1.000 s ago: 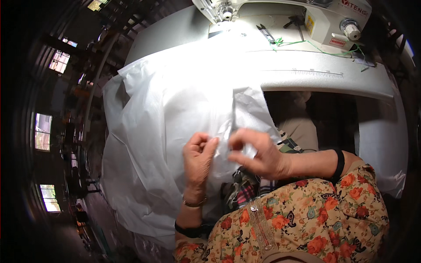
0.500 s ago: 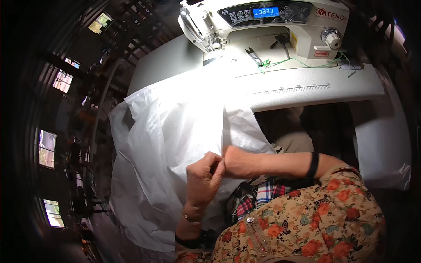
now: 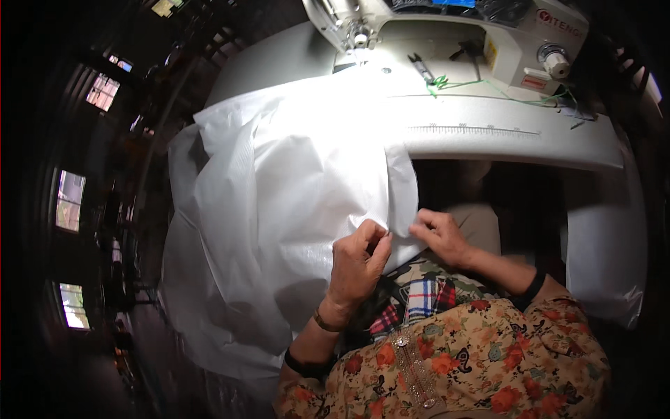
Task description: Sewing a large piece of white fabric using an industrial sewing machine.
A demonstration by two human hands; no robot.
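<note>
A large sheet of white, slightly shiny fabric (image 3: 293, 181) hangs from the sewing machine's bed down over my lap. Its upper edge lies near the needle area of the white sewing machine (image 3: 516, 52), in the glare of the lamp. My left hand (image 3: 359, 262) is closed, thumb and fingertips pinching the fabric beside a long fold. To its right, my right hand (image 3: 443, 237) has its fingers curled in and closed on the sheet's right edge. Its fingertips are a little blurred. A short gap separates the two hands.
Thread snips (image 3: 420, 68) lie on the machine bed, next to tangled green thread (image 3: 440, 82). A printed ruler scale (image 3: 474, 129) runs along the table's front. White material (image 3: 604, 237) hangs at the right. A patterned cloth (image 3: 422, 300) covers my lap.
My hands were together and have come apart, the right one moving right along the fabric's edge. Both now sit further right in view. The machine appears higher because the view has shifted.
</note>
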